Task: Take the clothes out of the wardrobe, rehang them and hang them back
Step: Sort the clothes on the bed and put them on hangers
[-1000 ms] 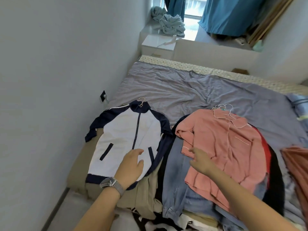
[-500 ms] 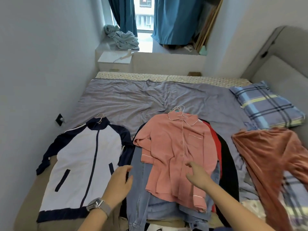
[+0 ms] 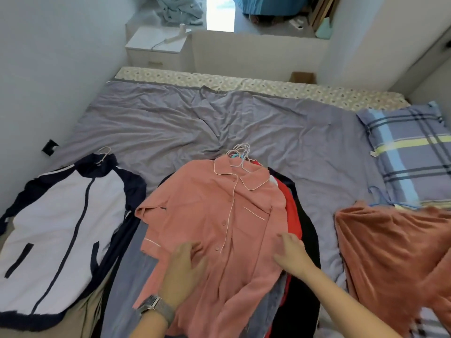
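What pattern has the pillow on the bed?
Blue-grey plaid pillow with a yellow stripe; seen in the head view.

**A narrow bedroom, lit from the far window**

The bed [image 3: 244, 123] fills most of the view, covered by a creased grey-purple sheet, with a strip of patterned mattress [image 3: 244, 85] bare along its far edge at 12 o'clock. A plaid pillow [image 3: 410, 152] lies at 3 o'clock. Plain white walls [image 3: 48, 69] close in at 9 and 2 o'clock; a dark socket [image 3: 50, 147] sits low on the left one. At 11 o'clock stands a white nightstand [image 3: 156, 47], beside a low white ledge [image 3: 256, 52]. Beyond it, daylight pours through a window [image 3: 219, 13] flanked by blue curtains [image 3: 268, 6].
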Available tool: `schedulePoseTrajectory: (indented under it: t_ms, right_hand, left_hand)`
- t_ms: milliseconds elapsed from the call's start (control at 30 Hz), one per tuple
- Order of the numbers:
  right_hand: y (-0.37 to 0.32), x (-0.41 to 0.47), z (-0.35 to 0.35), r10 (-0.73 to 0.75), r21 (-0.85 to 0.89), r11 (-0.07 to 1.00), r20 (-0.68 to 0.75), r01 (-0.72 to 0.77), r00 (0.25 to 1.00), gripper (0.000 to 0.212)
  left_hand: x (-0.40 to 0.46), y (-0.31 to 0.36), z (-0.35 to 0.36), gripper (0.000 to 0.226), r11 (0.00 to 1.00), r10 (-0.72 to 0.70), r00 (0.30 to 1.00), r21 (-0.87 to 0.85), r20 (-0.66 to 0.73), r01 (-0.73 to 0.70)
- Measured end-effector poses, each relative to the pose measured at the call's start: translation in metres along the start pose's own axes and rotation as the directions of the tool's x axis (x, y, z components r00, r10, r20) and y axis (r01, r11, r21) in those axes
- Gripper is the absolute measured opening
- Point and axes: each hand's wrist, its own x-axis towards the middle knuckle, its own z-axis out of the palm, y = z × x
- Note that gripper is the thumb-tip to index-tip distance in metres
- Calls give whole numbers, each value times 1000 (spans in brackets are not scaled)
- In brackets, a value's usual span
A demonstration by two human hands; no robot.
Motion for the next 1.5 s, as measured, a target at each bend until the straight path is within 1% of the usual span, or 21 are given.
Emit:
schedulePoseTrajectory:
  t_ms: [67, 167, 267, 333, 367, 400, 500, 600, 700, 733, 833, 900, 967, 1033, 1100, 1167, 1233, 1300, 1400, 1467, 1500]
  right_hand:
    - [-2, 35, -21, -34, -51, 998, -54, 31, 998, 59]
    - [-11, 88, -41, -66, -100, 993, -114, 55, 991, 34]
    - [-21, 137, -50, -40, 42, 998, -154, 47, 987, 26]
    - [-27, 164, -58, 50, 163, 986, -188, -19, 981, 62]
    - [-29, 176, -61, 88, 204, 978, -194, -47, 977, 75]
    - [-29, 189, -63, 109, 221, 973, -190, -65, 976, 80]
    - [-26, 220, -61, 132, 197, 974, -118, -107, 984, 82]
    - [-19, 240, -45, 139, 176, 975, -21, -133, 990, 70]
    - [-21, 243, -32, 135, 179, 977, -122, -112, 983, 68]
    - [-24, 239, -30, 147, 216, 970, -174, -108, 974, 67]
    - [-41, 212, -29, 149, 250, 967, -374, -56, 915, 43]
    - [-53, 183, -31, 109, 334, 941, -443, 51, 890, 49]
    - [-59, 147, -32, -1, 414, 888, -432, 199, 902, 59]
    - [-61, 106, -30, -138, 408, 863, -373, 296, 917, 62]
    - [-62, 66, -26, -209, 415, 852, -289, 319, 934, 63]
    - [-67, 28, -25, -219, 464, 833, -221, 300, 950, 68]
    - [-78, -11, -28, -230, 506, 808, -201, 302, 952, 69]
    - [-91, -53, -33, -236, 518, 790, -239, 330, 942, 70]
    - [-104, -110, -34, -188, 477, 815, -320, 329, 929, 81]
    - [-109, -146, -27, -141, 414, 855, -391, 311, 909, 82]
    - [-112, -164, -21, -120, 379, 875, -434, 302, 893, 76]
  left_hand:
    - [10, 4, 3, 36, 999, -35, 999, 11, 3, 35]
    - [21, -3, -1, 36, 995, -81, 997, 63, -14, 81]
    - [27, -10, -9, 24, 990, -123, 992, 62, 4, 123]
    - [30, -14, -11, 23, 988, -152, 988, 43, 14, 151]
    - [31, -14, -12, 23, 986, -164, 986, 35, 13, 163]
    - [32, -16, -10, 23, 984, -174, 985, 32, 3, 174]
    - [36, -22, -6, 25, 981, -191, 980, 16, -47, 192]
    - [37, -27, -6, 27, 980, -198, 978, -7, -72, 198]
    - [35, -33, -10, 28, 973, -230, 970, -27, -82, 229]
    - [34, -37, -11, 29, 970, -241, 966, -33, -89, 239]
    - [31, -48, -15, 29, 971, -239, 965, -35, -106, 236]
    - [28, -50, -16, 30, 975, -220, 968, -34, -118, 218]
    - [28, -47, -19, 33, 985, -175, 977, -15, -120, 175]
    - [30, -43, -25, 37, 995, -88, 984, 22, -155, 92]
    - [33, -36, -37, 43, 1000, -3, 966, 23, -259, 9]
    - [37, -27, -53, 63, 995, 93, 944, 55, -317, -80]
    - [39, -19, -72, 74, 959, 241, 923, 221, -301, -178]
    - [35, -16, -89, 58, 896, 362, 901, 356, -239, -265]
    - [15, -18, -108, 11, 835, 463, 885, 360, -52, -416]
    - [-12, -21, -117, 9, 829, 489, 872, 317, -10, -461]
    - [-29, -23, -121, 16, 839, 484, 874, 299, -27, -455]
